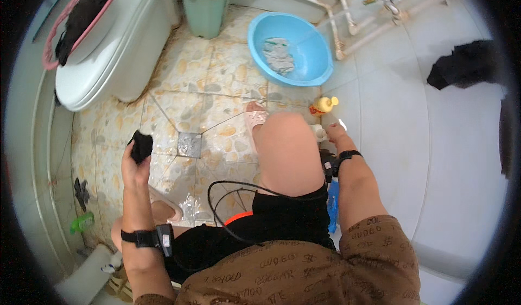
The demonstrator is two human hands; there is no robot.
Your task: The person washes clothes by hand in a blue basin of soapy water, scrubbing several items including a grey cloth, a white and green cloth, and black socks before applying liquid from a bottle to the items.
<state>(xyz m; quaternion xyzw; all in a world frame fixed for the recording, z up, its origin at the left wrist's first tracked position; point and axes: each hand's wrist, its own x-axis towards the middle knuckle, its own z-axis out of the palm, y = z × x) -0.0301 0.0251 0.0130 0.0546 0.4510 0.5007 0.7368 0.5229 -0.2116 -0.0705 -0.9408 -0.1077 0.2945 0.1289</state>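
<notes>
Fingers of the left hand (137, 161) are clenched around a small black wad of cloth (142, 145), lifted above the mottled beige stone-pattern floor tiles (217, 87), just at nine o'clock from the square metal floor drain (189, 144). The person sits low, one bare knee raised in the middle of the scene, a pale pink slipper (254, 117) poking out beyond it.

The right hand (336, 134) reaches down at three o'clock of the knee, next to a small yellow bottle with a red base (324, 105) and a small white object (318, 133); whether its grip is closed on anything I cannot tell, as the knee hides part of it.

A round blue plastic basin (293, 47) with a crumpled grey cloth (279, 55) in it sits at twelve o'clock, well apart from the black wad.

To handle this well, I judge the cloth wants a firm, full-palm grip so no corner dangles onto the wet tiles, and it should travel over the knee toward the basin in one clear arc, staying off the black cable (228, 188) looping across the lap.
</notes>
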